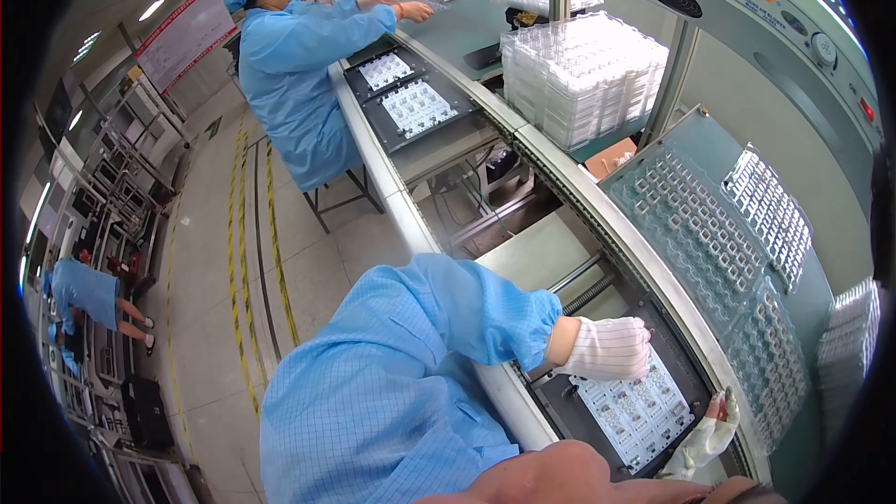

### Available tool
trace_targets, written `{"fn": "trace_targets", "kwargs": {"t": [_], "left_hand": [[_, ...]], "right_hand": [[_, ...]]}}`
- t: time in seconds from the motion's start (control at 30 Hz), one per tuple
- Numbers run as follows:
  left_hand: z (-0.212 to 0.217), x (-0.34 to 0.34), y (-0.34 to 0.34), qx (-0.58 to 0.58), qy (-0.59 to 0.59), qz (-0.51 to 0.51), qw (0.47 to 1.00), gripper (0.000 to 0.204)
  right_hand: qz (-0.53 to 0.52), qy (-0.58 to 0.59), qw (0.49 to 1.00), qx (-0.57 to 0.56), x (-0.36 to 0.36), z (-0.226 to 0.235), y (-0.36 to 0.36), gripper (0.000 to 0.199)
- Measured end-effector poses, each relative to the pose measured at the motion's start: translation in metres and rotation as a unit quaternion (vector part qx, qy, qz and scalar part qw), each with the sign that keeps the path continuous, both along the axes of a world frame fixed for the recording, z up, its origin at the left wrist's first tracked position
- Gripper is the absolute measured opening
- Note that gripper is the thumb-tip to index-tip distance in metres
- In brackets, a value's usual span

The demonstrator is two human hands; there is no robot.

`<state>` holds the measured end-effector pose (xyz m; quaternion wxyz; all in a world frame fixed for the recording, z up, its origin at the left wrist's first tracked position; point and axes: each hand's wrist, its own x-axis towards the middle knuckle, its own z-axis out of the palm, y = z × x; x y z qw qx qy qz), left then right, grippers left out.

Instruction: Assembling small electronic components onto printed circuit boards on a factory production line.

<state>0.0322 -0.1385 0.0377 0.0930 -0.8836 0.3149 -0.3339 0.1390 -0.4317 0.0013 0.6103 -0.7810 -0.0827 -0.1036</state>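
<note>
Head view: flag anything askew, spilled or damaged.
The stack of clear trays at upper right looks slightly uneven, its edges jutting raggedly instead of lining up. Nothing seems spilled, and the white panel by the left hand shows no obvious damage, though fine detail is unclear.

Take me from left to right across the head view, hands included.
Bending person in blue, nearer co-worker in blue, gloved left hand, gloved right hand, stack of pale trays by the right edge.
</note>
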Motion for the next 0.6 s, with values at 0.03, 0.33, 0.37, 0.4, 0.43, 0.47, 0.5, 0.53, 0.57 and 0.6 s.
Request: {"fn": "trace_targets", "kwargs": {"t": [0.03,0.33,0.37,0.4,0.43,0.47,0.5,0.53,0.57,0.6], "left_hand": [[-0.003,0.001,0.001,0.010,0.016,0.001,1.000,0.019],[-0.013,-0.001,0.014,-0.032,0.053,0.015,0.998,0.017],[-0.014,0.001,0.010,-0.011,0.036,0.016,0.999,0.017],[-0.013,0.004,0.005,-0.009,0.035,0.006,0.999,0.017],[-0.012,0.003,0.006,-0.017,0.031,0.001,0.999,0.017],[-0.012,0.002,0.006,-0.024,0.026,-0.004,0.999,0.017],[-0.011,0.000,0.005,-0.025,0.026,-0.006,0.999,0.017],[-0.007,-0.003,0.005,-0.010,0.040,0.009,0.999,0.017],[-0.005,-0.005,0.006,0.005,0.053,0.023,0.998,0.016],[-0.006,-0.006,0.007,0.005,0.052,0.024,0.998,0.016]], "right_hand": [[0.007,-0.017,1.000,0.004,0.005,-0.012,-0.005,0.031],[0.034,-0.066,0.997,-0.031,0.012,-0.016,0.014,0.029],[0.027,-0.080,0.996,-0.035,0.006,-0.011,0.012,0.030],[0.017,-0.080,0.996,-0.034,0.002,-0.010,0.006,0.030],[0.016,-0.086,0.996,-0.033,0.002,-0.009,0.007,0.030],[0.014,-0.092,0.995,-0.033,0.003,-0.009,0.007,0.030],[0.013,-0.087,0.996,-0.011,0.003,-0.011,0.006,0.030],[0.016,-0.088,0.996,-0.012,0.004,-0.010,0.008,0.030],[0.017,-0.086,0.996,-0.018,0.005,-0.010,0.009,0.031],[0.017,-0.084,0.996,-0.025,0.007,-0.010,0.009,0.031]]}}
